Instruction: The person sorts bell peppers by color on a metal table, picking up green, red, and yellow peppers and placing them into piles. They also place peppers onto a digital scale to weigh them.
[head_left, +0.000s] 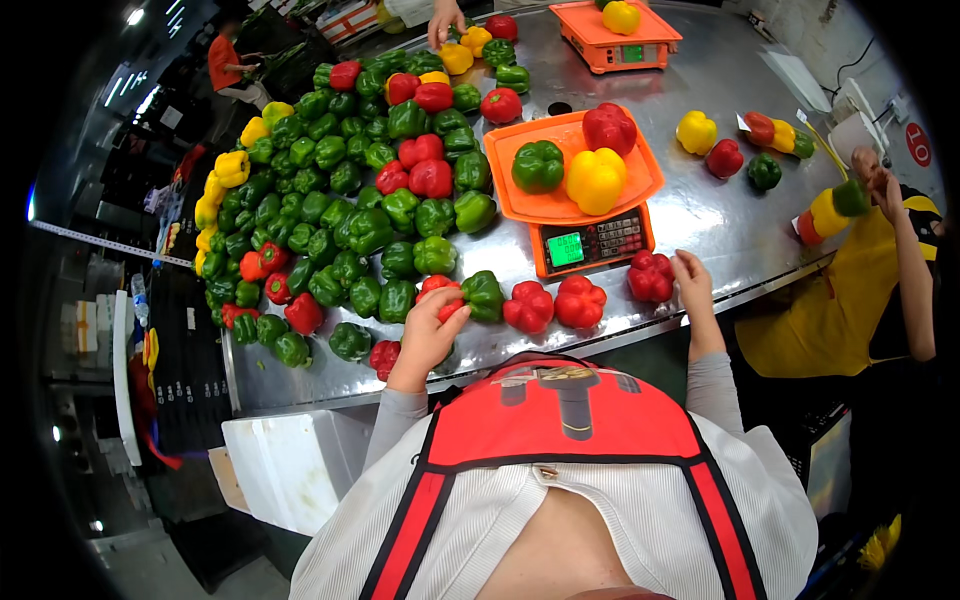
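Observation:
My left hand (426, 334) rests over a red bell pepper (436, 285) at the front of the heap, fingers and thumb curled around it. A green bell pepper (482, 296) sits just right of that hand. Beside the right side of another red bell pepper (650, 276) is my right hand (694, 289), holding nothing; whether its fingertips touch the pepper is unclear. Two red bell peppers (555, 306) lie between my hands. An orange digital scale (592, 241) stands beyond them. Its tray (504, 202) carries one green, one yellow and one red pepper.
A large heap of mostly green bell peppers (330, 202) covers the metal table's left part. Another orange scale (619, 45) stands at the back. Someone's hand (445, 22) reaches over yellow peppers. At right, a person in yellow (817, 322) holds a taped pepper stack (829, 212).

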